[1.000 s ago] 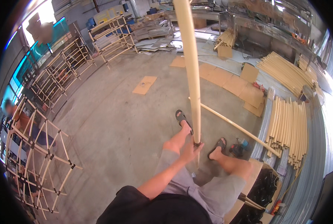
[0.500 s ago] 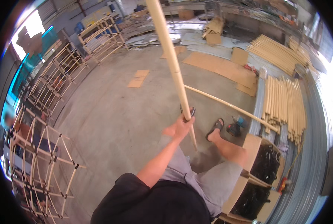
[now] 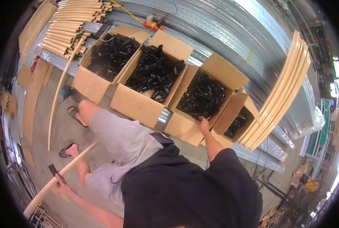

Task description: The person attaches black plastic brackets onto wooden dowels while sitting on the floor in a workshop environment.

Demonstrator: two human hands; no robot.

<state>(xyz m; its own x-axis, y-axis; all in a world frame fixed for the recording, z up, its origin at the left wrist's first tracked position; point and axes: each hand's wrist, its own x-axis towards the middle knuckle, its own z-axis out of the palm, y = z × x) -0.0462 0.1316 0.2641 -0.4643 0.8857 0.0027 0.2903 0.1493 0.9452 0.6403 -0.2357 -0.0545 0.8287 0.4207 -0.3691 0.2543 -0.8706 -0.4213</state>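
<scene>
My left hand (image 3: 64,187) is closed around a long cream pipe (image 3: 44,193), which slants across the lower left of the view. A black fitting (image 3: 53,170) shows at the fingers of that hand, against the pipe. My right hand (image 3: 202,124) is at the near edge of a cardboard box (image 3: 181,127) full of black pipe fittings (image 3: 203,95). Its fingers are drawn together at the fittings; what they hold, if anything, is too small to make out.
More open boxes (image 3: 137,105) of black fittings stand alongside. Cream pipes lie stacked at upper left (image 3: 63,32) and in a bundle (image 3: 276,95) at right. Metal profiles (image 3: 211,22) run behind the boxes. One loose pipe (image 3: 59,95) leans near my feet.
My view has swung right, from the open floor to the boxes. My right hand has come into view at a box. My left hand still holds the pipe, now lower and tilted.
</scene>
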